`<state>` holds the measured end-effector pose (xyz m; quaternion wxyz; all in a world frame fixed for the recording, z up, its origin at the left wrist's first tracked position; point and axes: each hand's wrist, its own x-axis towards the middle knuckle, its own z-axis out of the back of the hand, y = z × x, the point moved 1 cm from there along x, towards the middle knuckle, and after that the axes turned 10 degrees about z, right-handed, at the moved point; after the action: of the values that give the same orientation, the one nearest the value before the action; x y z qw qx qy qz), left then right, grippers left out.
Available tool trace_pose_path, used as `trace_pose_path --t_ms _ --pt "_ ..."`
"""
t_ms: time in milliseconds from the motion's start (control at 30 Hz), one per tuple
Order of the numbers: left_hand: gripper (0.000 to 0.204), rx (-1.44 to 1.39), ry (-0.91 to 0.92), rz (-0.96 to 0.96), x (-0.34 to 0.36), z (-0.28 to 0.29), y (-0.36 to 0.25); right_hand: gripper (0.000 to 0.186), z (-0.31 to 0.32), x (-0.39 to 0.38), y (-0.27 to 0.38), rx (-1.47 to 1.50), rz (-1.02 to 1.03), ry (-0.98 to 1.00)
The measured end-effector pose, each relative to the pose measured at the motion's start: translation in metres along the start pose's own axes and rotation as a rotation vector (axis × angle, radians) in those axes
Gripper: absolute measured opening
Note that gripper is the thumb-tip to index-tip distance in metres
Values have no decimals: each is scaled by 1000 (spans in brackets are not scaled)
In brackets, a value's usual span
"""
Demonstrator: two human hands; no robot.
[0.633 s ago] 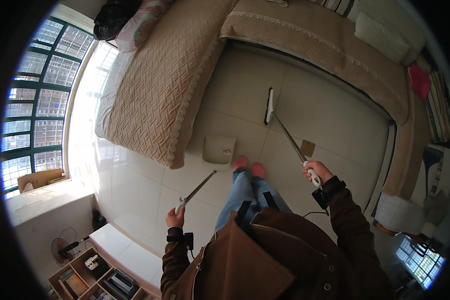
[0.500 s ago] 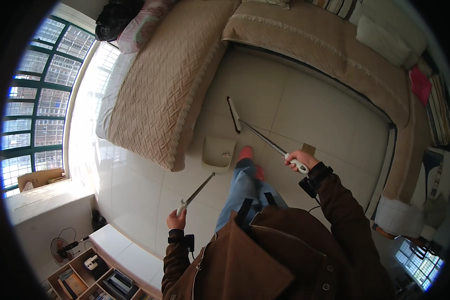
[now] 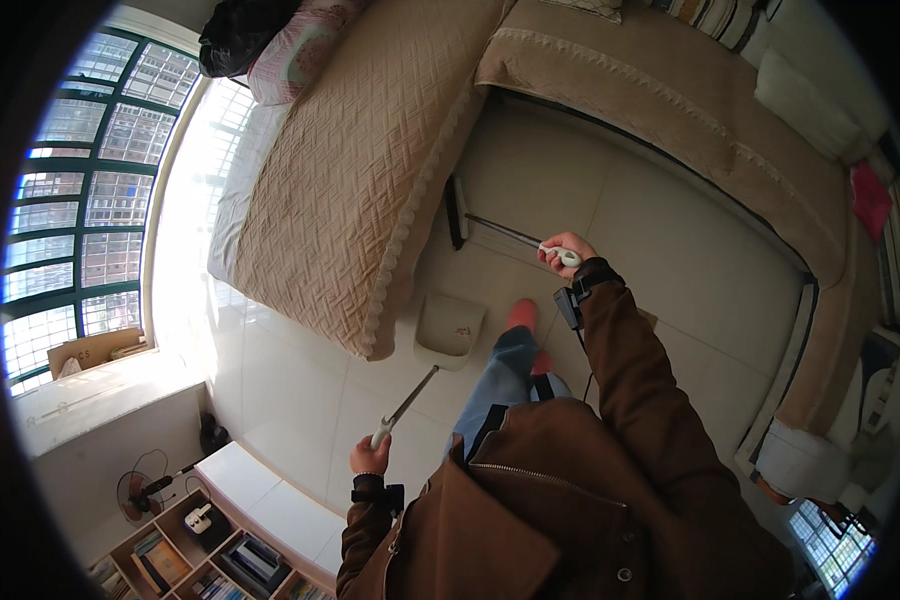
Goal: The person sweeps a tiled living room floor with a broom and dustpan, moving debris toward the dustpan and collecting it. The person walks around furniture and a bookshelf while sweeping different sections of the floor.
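My right hand (image 3: 567, 252) is closed around the pale grip of a long-handled broom (image 3: 505, 230). The broom's narrow head (image 3: 457, 214) stands close against the skirt of the beige sofa cover, on the tiled floor. Lower down, my left hand (image 3: 370, 457) grips the upper end of a dustpan's handle. That dustpan (image 3: 432, 352) is pale and long-handled, and its pan lies on the floor just left of my feet. Some small reddish-brown debris (image 3: 463, 331) shows in the pan.
A quilted beige sofa (image 3: 340, 190) runs along the left, and its other section (image 3: 650, 90) bends across the back and right. My pink-shod foot (image 3: 522, 314) is beside the dustpan. A low shelf unit (image 3: 270, 505), a fan (image 3: 138, 494) and a barred window (image 3: 100, 190) are at left.
My right hand has moved forward and left with the broom, and the broom head has come in against the sofa's edge. The dustpan remains beside my feet, still held by my left hand.
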<state>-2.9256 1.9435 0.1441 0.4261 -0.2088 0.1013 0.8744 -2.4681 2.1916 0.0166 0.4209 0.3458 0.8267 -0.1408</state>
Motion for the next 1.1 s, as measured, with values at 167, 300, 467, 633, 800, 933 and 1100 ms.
trace_pose_path --t_ms 167,300,467,633,800,933,1100 --pt "38 30 41 -87 43 16 -41 16 89 -74 19 248 292 -10" --pt "39 55 123 -154 74 21 -78 19 149 -154 -1 356 361 -273" --pt "37 32 177 -271 97 28 -114 10 138 -194 -34 42 460 -579" --pt "38 -14 121 -334 98 33 -131 9 78 -188 -45 -409 431 -366" --pt "37 -5 75 -285 88 32 -141 8 25 -135 -12 -204 343 -160" --pt "35 16 98 -224 73 31 -151 8 -20 -26 35 -121 236 -5" --pt "33 38 61 -215 54 36 -166 8 -33 75 86 94 157 98"
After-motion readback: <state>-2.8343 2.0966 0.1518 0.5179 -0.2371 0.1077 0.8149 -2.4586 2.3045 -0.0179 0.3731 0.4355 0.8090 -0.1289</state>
